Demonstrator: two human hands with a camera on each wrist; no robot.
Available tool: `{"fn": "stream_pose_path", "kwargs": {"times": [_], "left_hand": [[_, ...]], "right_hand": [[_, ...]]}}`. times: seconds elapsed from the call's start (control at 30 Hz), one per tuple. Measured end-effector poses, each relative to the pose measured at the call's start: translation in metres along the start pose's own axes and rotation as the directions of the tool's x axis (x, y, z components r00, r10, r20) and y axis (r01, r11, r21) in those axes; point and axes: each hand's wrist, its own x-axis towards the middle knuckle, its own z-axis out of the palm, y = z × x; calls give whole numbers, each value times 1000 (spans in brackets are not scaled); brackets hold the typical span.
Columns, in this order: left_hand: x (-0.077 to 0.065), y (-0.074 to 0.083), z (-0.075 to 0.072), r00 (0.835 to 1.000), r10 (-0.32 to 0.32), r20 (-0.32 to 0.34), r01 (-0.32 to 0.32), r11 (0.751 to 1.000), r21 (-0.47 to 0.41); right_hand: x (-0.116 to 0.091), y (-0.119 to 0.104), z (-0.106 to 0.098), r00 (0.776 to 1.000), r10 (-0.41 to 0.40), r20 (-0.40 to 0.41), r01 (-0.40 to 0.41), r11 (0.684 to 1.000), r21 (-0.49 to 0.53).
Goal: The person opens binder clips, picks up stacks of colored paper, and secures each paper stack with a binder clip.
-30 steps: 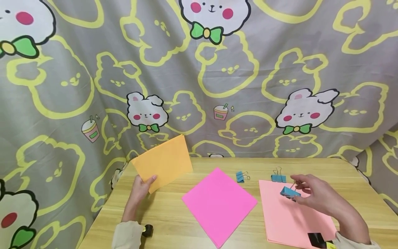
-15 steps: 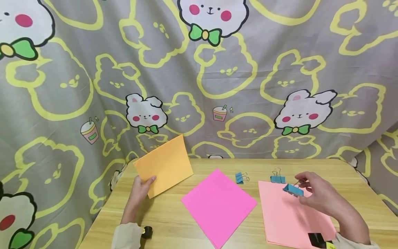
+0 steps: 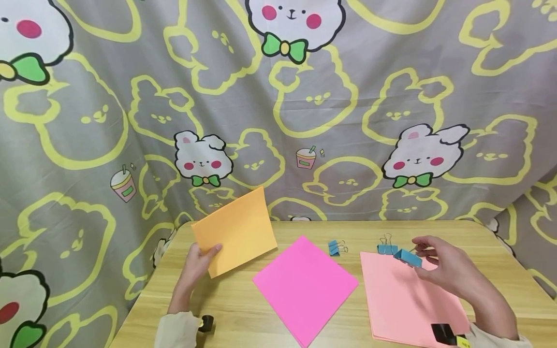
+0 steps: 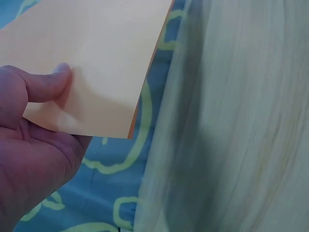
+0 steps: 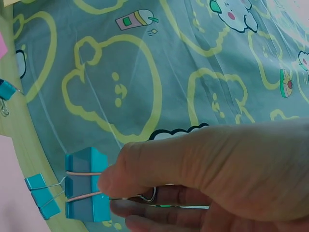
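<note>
My left hand [image 3: 197,266] holds a thin stack of orange paper [image 3: 241,229] up off the table, tilted. In the left wrist view the thumb [image 4: 53,84] presses on the front face; the other fingers are hidden behind the sheets. My right hand [image 3: 450,266] pinches a blue binder clip [image 3: 408,257] by its wire handles, above the light pink paper stack [image 3: 404,299]. The right wrist view shows that held clip [image 5: 79,186] side on. A second blue binder clip [image 3: 387,248] stands at the back edge of the light pink stack; whether it grips the sheets, I cannot tell.
A magenta paper stack [image 3: 304,290] lies turned like a diamond mid-table. Behind its right corner sits another blue binder clip [image 3: 335,248]. The wooden table [image 3: 239,314] ends at a patterned grey curtain [image 3: 261,106].
The orange stack has shifted slightly right in my left hand's hold. My right hand has risen a little with the binder clip, which has turned so its blue back shows more.
</note>
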Motion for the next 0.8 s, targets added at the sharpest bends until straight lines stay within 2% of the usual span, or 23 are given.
{"fn": "stream_pose_path", "kwargs": {"times": [0.1,0.23,0.33,0.47,0.6,0.8], "left_hand": [[0,1,3,1000,-11,20,11,1000,-10],[-1,2,7,999,-5,49,7,1000,-31],[-2,3,9,998,9,66,-5,999,-54],[-3,5,12,997,17,80,-10,997,-81],[-4,7,15,995,-2,96,12,994,-107],[-4,12,21,989,-26,146,47,989,-140]], "right_hand": [[-1,-1,0,999,-27,-32,27,1000,2],[-2,-2,0,988,-70,-139,73,997,13],[-2,-4,1,975,-72,-212,82,996,38],[0,-6,0,974,-32,-226,49,996,72],[-1,-8,0,975,-1,-221,20,996,86],[-1,-6,3,978,1,-208,34,986,165]]}}
